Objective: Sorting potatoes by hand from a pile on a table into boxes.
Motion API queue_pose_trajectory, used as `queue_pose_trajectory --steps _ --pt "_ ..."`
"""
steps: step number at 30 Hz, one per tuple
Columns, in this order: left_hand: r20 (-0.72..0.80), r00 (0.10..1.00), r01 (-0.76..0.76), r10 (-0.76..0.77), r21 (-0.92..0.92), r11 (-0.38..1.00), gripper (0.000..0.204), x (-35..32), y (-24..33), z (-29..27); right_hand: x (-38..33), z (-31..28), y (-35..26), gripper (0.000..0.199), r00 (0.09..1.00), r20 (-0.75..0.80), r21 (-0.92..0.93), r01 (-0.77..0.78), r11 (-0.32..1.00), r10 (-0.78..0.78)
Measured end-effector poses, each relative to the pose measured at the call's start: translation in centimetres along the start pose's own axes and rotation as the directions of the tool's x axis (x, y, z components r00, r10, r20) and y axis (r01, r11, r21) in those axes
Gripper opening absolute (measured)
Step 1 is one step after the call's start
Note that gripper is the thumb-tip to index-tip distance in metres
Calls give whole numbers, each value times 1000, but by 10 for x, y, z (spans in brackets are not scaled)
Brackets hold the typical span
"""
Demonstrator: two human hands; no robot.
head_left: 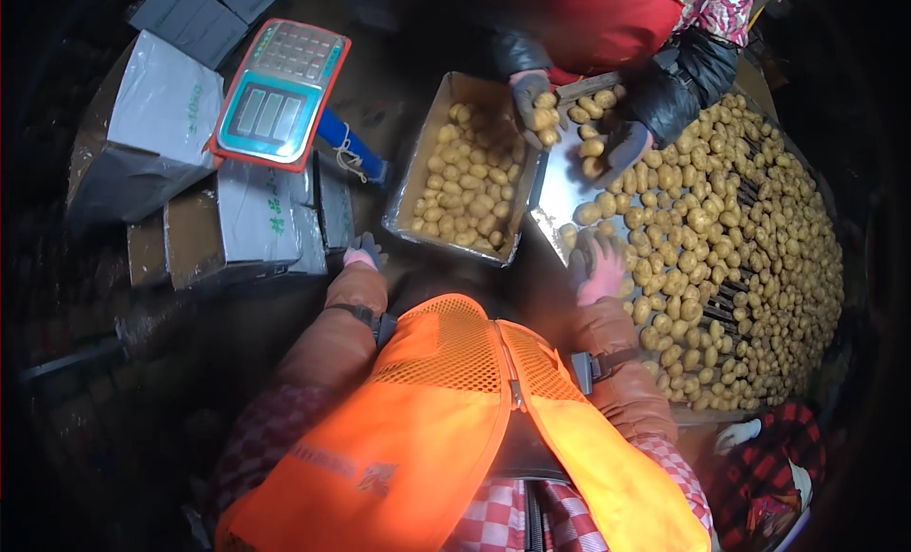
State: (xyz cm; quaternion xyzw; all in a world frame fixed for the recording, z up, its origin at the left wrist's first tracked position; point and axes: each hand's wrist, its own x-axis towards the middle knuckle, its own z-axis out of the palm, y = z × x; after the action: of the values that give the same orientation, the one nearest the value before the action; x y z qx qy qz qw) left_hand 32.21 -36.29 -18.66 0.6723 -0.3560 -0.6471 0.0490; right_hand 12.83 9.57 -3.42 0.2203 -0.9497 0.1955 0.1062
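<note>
My right hand, in a pink and grey glove, rests at the near edge of the metal sorting table. Its fingers are stretched out beside the loose potatoes, and I see nothing gripped. My left hand, gloved alike, hangs low by the stacked cartons with its fingers apart. Between my hands and farther off stands an open carton partly filled with potatoes. Across the table a co-worker's gloved hands handle potatoes.
A digital scale with a red frame stands on a blue post at the left. White and brown cartons are stacked around it. Another person's plaid sleeve shows at lower right. Dark slats show between potatoes.
</note>
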Motion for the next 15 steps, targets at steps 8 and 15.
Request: queue_pose_trajectory --steps 8,15 --pt "-2 1000 -15 15 -65 998 46 -18 -9 7 -7 -2 0 47 999 -22 -30 -33 999 33" --pt "-36 998 -61 60 -28 998 43 -16 -28 9 -7 1 2 54 995 -59 5 -85 996 85"
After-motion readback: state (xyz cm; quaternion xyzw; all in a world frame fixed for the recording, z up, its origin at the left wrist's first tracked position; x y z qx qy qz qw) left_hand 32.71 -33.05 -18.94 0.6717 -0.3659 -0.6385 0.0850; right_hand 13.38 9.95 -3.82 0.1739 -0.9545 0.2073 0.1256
